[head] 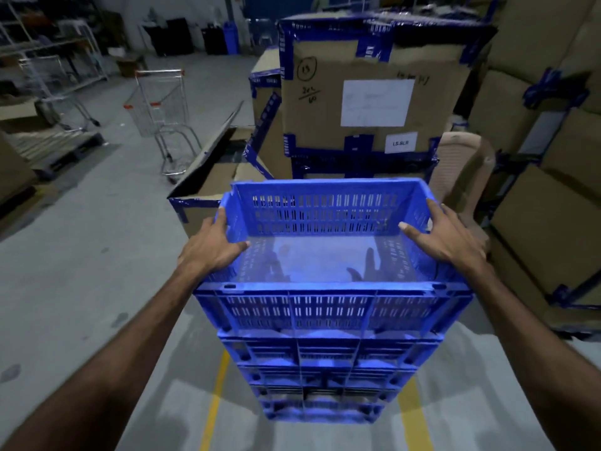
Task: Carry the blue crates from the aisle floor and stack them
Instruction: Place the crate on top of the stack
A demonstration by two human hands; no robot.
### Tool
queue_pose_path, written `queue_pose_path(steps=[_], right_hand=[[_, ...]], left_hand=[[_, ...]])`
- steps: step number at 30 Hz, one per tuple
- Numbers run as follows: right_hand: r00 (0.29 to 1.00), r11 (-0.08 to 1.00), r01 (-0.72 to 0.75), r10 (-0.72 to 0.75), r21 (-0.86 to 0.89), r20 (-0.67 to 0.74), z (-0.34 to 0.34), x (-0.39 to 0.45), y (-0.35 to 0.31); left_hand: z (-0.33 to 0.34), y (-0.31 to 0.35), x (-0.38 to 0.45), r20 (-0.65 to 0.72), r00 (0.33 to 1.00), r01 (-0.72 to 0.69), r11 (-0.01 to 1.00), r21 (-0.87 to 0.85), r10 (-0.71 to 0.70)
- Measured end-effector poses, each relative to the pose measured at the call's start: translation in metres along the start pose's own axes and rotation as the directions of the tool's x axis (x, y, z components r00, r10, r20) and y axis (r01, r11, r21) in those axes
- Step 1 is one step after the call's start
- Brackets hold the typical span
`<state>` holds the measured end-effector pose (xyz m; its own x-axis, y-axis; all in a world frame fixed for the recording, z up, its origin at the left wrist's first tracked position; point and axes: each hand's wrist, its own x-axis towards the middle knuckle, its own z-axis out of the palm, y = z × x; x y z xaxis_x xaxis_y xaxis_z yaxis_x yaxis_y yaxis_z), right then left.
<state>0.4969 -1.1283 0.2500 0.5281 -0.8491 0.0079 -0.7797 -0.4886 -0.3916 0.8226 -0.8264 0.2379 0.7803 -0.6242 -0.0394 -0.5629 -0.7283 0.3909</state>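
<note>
Ahead we see tall brown cardboard cartons taped in blue [374,92], a beige plastic chair [461,170], a wire shopping trolley [162,102]. The blue slotted plastic crate [325,209] tops the crate stack [322,369], long axis crosswise. Our left hand [211,245] and right hand [445,236] grasp its side rims.

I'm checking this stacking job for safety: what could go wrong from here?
The crate stack is tall and narrows toward the floor, so it might tip if the top crate seats crooked. The left hand and right hand grip its side rims, so fingers might get pinched.
</note>
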Motion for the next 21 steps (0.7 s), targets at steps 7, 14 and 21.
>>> queue_pose_path(steps=[7, 14, 21], right_hand=[[0.998, 0.971, 0.024, -0.037, -0.238, -0.053, 0.007, -0.003, -0.001], [0.951, 0.932, 0.287, -0.248, -0.221, 0.187, 0.039, -0.050, -0.081], [0.839, 0.894, 0.439, -0.371, -0.093, 0.397, 0.065, -0.076, -0.149]], left_hand=[[-0.001, -0.008, 0.010, 0.036, 0.999, -0.010, 0.995, -0.095, 0.013], [0.004, 0.036, 0.043, -0.065, 0.980, -0.168, 0.959, 0.227, 0.186], [0.031, 0.123, 0.103, 0.038, 0.820, -0.548, 0.764, 0.341, 0.571]])
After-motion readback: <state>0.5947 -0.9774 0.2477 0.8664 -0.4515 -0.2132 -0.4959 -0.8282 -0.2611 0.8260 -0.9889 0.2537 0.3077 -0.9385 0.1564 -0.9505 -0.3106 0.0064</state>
